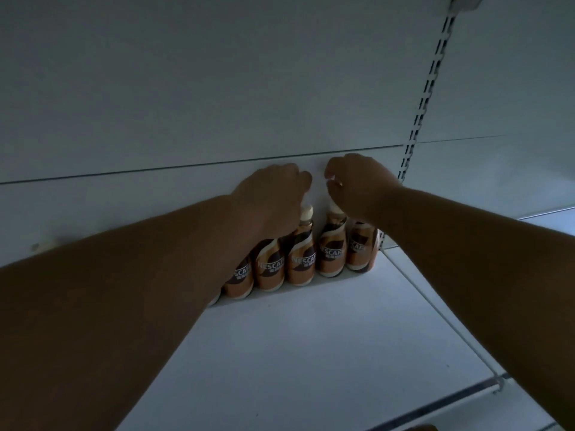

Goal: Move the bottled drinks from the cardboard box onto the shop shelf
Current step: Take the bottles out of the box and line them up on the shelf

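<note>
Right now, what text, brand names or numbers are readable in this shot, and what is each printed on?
"NESCAFE", whole or part-hidden, on the labels of the bottles lined up at the back of the shelf.
Smaller print under each brand name: too blurred to read.
No other text or numbers are visible.

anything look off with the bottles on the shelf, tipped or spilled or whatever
Nothing stands out. The bottles stand upright in a tight row against the back panel of the shelf, labels facing out, with no spill visible. The left hand and right hand cover several bottle tops, so those caps cannot be checked.
</note>
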`<state>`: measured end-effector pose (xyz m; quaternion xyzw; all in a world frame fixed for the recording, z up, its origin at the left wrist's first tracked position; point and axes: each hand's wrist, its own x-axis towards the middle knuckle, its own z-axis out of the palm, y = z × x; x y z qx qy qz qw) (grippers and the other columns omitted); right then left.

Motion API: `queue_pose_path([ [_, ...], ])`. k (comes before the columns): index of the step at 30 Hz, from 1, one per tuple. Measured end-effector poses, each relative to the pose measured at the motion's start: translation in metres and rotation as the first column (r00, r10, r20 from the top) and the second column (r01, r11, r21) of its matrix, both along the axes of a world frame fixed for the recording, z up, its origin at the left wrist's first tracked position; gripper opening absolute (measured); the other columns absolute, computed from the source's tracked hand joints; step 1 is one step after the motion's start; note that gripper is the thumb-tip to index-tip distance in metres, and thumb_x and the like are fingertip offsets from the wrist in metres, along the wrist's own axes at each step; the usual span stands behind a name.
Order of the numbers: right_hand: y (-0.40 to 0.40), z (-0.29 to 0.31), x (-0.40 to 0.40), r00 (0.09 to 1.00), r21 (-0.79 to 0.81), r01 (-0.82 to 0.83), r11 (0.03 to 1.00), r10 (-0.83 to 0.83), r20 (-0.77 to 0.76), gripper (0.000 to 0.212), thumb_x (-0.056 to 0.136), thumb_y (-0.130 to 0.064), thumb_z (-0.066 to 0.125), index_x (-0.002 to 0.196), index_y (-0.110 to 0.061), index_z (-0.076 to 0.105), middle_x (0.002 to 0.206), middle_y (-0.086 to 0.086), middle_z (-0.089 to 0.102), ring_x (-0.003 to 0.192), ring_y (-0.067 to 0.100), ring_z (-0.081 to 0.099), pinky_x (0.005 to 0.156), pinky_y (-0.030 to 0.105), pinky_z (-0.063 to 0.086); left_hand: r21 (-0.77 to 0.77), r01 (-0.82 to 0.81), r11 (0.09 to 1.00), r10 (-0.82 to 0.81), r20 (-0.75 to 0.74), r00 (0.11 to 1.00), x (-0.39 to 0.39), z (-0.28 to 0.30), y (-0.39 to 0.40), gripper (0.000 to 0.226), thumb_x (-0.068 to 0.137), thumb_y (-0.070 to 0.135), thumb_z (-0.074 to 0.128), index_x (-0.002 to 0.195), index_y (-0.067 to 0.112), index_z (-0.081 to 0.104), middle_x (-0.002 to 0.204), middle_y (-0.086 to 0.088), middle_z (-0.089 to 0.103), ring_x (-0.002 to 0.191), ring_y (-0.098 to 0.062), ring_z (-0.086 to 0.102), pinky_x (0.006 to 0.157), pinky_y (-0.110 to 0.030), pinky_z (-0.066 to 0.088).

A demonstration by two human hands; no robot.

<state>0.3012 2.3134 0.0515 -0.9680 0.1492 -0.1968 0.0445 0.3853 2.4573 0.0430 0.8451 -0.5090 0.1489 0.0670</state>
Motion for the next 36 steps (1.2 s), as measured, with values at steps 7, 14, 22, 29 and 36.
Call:
queue_pose_path([
  [7, -0.042, -0.016, -0.013, 0.954, -0.030, 0.161, 0.987, -0.163, -0.253, 0.031, 0.093, -0.023, 0.054, 0.122, -0.013, 0.059, 0.119, 0.011, 0.059, 0.108, 0.027, 0.058, 0.087, 0.036, 0.048, 0.036, 0.092, 0.995, -0.092, 0.009, 0.996, -0.014, -0.001, -0.059, 0.034, 0.088, 0.018, 0.055, 0.122, 0.015, 0.058, 0.114, -0.008, 0.059, 0.101, -0.028, 0.059, 0.085, -0.043, 0.051],
  [14, -0.061, -0.029, -0.022, 0.974, 0.066, 0.131, 0.989, -0.116, -0.193, 0.029, 0.091, -0.020, 0.059, 0.120, -0.018, 0.058, 0.118, 0.010, 0.058, 0.099, 0.023, 0.055, 0.076, 0.030, 0.044, 0.160, 0.020, 0.987, -0.025, 0.027, 0.999, -0.019, -0.010, -0.091, 0.018, 0.089, 0.019, 0.059, 0.106, 0.016, 0.062, 0.103, -0.007, 0.059, 0.084, -0.025, 0.057, 0.069, -0.034, 0.043],
  [22, -0.056, -0.029, -0.019, 0.968, 0.024, 0.088, 0.996, -0.080, -0.239, 0.034, 0.092, -0.028, 0.057, 0.124, -0.014, 0.056, 0.120, 0.011, 0.061, 0.108, 0.027, 0.057, 0.080, 0.033, 0.042, 0.201, -0.002, 0.980, 0.005, -0.014, 1.000, -0.022, -0.012, -0.092, 0.022, 0.092, 0.020, 0.055, 0.112, 0.013, 0.057, 0.097, -0.006, 0.055, 0.082, -0.022, 0.053, 0.067, -0.033, 0.039],
  [29, -0.052, -0.030, -0.015, 0.965, 0.033, 0.115, 0.993, -0.103, -0.242, 0.031, 0.090, -0.026, 0.059, 0.117, -0.012, 0.054, 0.107, 0.010, 0.061, 0.086, 0.020, 0.051, 0.070, 0.031, 0.043, 0.245, 0.038, 0.969, -0.027, -0.047, 0.998, -0.018, -0.006, -0.085, 0.014, 0.091, 0.020, 0.059, 0.101, 0.011, 0.058, 0.105, -0.012, 0.059, 0.090, -0.025, 0.055, 0.073, -0.031, 0.037],
  [36, -0.053, -0.029, -0.009, 0.976, 0.034, 0.064, 0.997, -0.056, -0.211, 0.031, 0.089, -0.018, 0.057, 0.119, -0.012, 0.056, 0.110, 0.010, 0.060, 0.087, 0.020, 0.050, 0.068, 0.030, 0.040, 0.191, 0.016, 0.981, -0.007, -0.050, 0.999, -0.014, -0.006, -0.083, 0.019, 0.088, 0.015, 0.060, 0.105, 0.006, 0.062, 0.085, -0.006, 0.049, 0.079, -0.022, 0.050, 0.068, -0.031, 0.037],
])
